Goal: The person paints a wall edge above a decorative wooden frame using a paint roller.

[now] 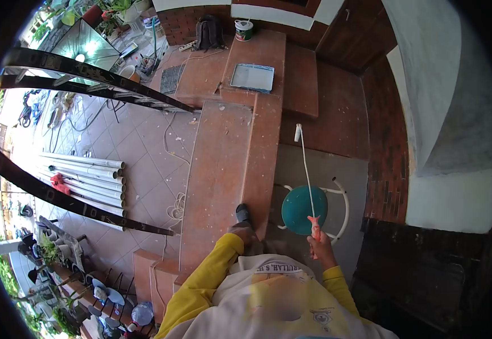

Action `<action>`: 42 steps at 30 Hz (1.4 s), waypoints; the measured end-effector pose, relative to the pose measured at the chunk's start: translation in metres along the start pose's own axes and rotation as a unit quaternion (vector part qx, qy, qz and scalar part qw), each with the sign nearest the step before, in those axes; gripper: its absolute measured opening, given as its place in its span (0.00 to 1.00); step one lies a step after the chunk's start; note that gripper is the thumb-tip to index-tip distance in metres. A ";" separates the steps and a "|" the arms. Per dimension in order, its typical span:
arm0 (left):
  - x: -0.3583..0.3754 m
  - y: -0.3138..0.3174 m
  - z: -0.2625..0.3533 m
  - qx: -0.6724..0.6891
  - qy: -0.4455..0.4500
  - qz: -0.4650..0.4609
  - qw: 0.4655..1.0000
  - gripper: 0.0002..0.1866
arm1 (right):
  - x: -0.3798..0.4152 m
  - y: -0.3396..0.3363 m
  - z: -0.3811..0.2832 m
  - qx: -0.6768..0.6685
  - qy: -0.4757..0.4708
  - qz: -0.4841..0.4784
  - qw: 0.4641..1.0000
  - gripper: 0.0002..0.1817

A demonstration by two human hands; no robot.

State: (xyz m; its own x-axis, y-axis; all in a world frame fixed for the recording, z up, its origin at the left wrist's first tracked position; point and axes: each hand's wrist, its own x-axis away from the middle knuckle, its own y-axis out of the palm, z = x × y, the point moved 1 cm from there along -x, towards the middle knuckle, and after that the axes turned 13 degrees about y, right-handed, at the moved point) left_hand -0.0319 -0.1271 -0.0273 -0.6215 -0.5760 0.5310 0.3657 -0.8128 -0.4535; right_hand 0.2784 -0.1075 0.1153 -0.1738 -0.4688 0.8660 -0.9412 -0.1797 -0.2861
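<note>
My right hand is wrapped round the orange handle of a paint roller. Its long thin shaft points away from me, and a small white roller head is at the far end. Below the shaft stands a round stool with a green seat and pale tubular legs. My left hand is low in front of my body by my leg, close to my dark-shod foot on the tiled step. The fingers of this hand are not clear. Farther off, a paint tray with white paint rests on the raised ledge.
A paint bucket and a dark backpack are at the back. Dark ladder rails cross the left side. White pipes lie on the floor tiles near a loose cable. A grey-white wall rises at right.
</note>
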 end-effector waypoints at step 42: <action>-0.151 -0.154 0.039 0.397 -0.461 0.219 0.763 0.29 | -0.754 0.091 -0.605 0.383 -0.142 0.150 0.900 0.15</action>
State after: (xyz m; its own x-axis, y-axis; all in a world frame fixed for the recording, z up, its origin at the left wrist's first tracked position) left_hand 0.0323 0.0816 -0.0093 0.2989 -0.3269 0.8966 0.9302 -0.1102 -0.3502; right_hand 0.1480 0.7530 -0.3152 -0.2037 -0.7788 0.5933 -0.3682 -0.5006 -0.7835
